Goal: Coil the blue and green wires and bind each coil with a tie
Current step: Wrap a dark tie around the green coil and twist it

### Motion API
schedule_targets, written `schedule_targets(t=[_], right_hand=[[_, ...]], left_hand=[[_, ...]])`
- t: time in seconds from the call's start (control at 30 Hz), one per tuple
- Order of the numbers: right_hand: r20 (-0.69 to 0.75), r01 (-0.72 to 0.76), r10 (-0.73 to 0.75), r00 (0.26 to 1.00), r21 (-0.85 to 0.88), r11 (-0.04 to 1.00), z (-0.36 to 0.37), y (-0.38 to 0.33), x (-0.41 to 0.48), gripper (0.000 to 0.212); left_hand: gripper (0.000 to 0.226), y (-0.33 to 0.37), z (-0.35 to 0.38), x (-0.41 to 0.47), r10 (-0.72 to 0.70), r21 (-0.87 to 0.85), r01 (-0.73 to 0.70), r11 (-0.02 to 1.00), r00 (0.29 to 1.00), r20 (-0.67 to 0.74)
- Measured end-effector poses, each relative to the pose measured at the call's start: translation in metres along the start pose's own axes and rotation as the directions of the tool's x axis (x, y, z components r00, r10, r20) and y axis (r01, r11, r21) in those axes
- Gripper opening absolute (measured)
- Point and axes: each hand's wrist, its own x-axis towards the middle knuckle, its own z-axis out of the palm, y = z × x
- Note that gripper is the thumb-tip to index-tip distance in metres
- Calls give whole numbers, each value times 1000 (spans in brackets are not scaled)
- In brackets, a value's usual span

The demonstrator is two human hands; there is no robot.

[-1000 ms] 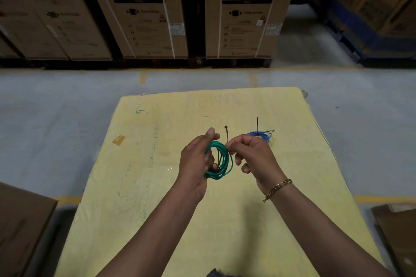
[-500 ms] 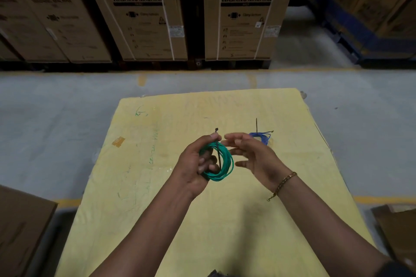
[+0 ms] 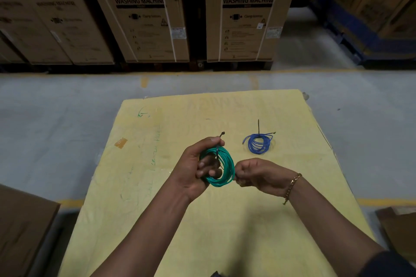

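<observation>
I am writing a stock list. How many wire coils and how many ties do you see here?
Wire coils: 2 (green coil, blue coil)
Ties: 2 (green coil's tie, blue coil's tie)
Total: 4

Single view: wide-angle camera worn on head, facing forward and down. Close range: left hand [image 3: 198, 164] and right hand [image 3: 254, 175] mid-frame over the pale yellow flat surface [image 3: 225, 231]. Grey concrete floor [image 3: 56, 130] beyond; tall brown cardboard boxes [image 3: 144, 18] far off at 12 o'clock.

Cartons [image 3: 245, 16] read "LG WASHING MACHINE", smaller print illegible.
</observation>
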Motion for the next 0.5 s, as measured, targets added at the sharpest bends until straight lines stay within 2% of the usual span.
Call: schedule_targets(t=[0.07,0.13,0.23,0.33,0.5], right_hand=[[-34,7,-8,999,-9,1000,-8,-3,-4,7],[-129,20,-16,991,33,999,-15,-10,-6,10],[-282,95,-52,958,138,986,-22,-20,-8,20],[-398,204,-94,913,243,949,-20,-28,-7,18],[-436,397,-205,876,414,819,3,-38,-7,10]], left_hand=[[9,1,-1,-2,27,98,-31,995,999,42],[5,0,-2,-2,57,206,-74,976,995,86],[8,-4,-6,0,72,321,-113,940,988,137],[11,-9,-10,2,92,398,-146,906,984,151],[9,-14,-11,3,127,431,-174,886,983,135]])
